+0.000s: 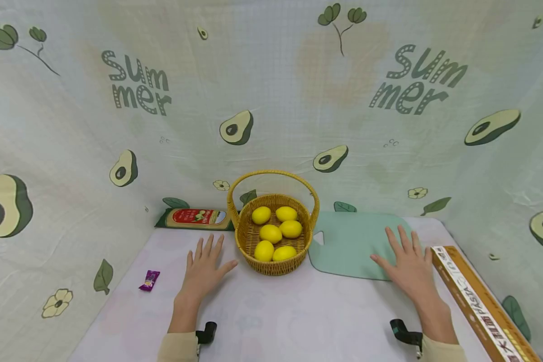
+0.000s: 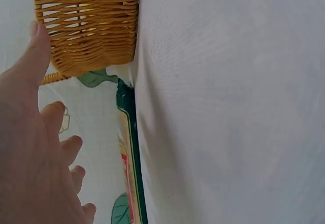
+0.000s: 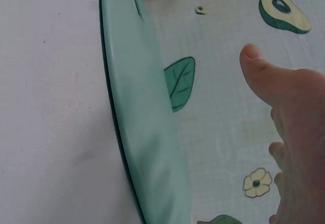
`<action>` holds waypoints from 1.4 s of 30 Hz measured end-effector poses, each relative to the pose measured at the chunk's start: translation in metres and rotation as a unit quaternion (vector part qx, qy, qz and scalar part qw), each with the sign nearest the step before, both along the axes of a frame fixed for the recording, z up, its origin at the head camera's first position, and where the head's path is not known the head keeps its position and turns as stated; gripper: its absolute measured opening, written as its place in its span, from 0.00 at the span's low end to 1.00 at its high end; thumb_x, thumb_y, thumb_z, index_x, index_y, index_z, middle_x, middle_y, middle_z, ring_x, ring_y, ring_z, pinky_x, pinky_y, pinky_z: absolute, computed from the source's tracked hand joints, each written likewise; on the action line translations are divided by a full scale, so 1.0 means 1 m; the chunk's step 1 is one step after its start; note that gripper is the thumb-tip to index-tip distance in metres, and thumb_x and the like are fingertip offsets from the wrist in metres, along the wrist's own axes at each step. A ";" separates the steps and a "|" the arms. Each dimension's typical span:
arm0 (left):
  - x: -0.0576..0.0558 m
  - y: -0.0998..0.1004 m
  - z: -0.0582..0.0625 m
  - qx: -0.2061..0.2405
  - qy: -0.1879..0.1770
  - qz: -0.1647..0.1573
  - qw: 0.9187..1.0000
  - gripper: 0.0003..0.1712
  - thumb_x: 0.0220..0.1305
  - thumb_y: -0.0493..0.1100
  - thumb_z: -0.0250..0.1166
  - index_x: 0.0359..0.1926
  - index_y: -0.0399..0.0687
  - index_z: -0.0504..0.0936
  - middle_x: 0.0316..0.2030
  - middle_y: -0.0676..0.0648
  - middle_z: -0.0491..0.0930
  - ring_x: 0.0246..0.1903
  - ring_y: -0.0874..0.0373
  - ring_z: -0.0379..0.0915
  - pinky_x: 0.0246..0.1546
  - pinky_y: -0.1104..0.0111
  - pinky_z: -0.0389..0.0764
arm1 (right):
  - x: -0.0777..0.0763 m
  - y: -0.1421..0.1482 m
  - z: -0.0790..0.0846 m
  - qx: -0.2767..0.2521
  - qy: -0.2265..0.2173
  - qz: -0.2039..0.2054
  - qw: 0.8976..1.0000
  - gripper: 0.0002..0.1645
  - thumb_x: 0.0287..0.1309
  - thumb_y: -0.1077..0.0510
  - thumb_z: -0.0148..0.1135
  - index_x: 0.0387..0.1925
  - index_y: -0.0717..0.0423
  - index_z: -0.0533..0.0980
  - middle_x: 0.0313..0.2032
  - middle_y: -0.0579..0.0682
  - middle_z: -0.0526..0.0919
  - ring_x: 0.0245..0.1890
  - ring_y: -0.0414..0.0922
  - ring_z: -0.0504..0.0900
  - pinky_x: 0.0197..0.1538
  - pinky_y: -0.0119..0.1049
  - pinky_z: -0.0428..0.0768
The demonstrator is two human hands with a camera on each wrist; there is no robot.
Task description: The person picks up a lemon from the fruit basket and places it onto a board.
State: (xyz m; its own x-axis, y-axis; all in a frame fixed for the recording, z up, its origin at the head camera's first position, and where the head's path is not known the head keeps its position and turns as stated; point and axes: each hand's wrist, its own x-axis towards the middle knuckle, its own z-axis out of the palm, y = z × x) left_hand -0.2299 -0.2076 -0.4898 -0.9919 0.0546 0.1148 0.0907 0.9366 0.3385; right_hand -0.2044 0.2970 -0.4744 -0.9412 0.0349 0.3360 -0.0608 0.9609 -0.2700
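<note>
A woven wicker basket [image 1: 275,269] with a tall handle stands at the back middle, holding several yellow lemons [image 1: 270,234]. To its left my left hand [image 1: 203,274] is spread out with straight fingers, holding nothing; in the left wrist view its thumb appears in front of the basket [image 2: 96,36]. My right hand [image 1: 409,269] is also spread, over the right side of a pale green cutting board [image 1: 353,246]. The right wrist view shows that hand [image 3: 299,117] apart from the board [image 3: 137,112], with nothing in its fingers.
Left of the basket, a green and red packet [image 1: 196,217] lies along the back wall. A small purple wrapped candy [image 1: 149,280] lies on the left of the table. A long brown box marked PASTA [image 1: 479,306] runs along the right edge. Printed cloth [image 1: 280,75] hangs behind and at both sides.
</note>
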 end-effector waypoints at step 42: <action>-0.008 0.012 0.004 0.072 -0.001 -0.025 0.997 0.52 0.53 0.80 0.44 0.72 0.70 0.35 0.74 0.49 0.39 0.73 0.43 0.30 0.65 0.37 0.37 | -0.013 -0.053 0.033 -0.020 0.038 0.100 0.994 0.50 0.53 0.31 0.55 0.72 0.37 0.45 0.74 0.49 0.41 0.74 0.52 0.31 0.63 0.70 0.39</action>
State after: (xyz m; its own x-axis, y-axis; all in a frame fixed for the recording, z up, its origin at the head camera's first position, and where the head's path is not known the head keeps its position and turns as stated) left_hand -0.2379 -0.1956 -0.4854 -0.9885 0.0864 0.1238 0.1350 0.8723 0.4699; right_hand -0.2175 0.2441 -0.4411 -0.9025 -0.1364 0.4086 -0.2720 0.9160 -0.2950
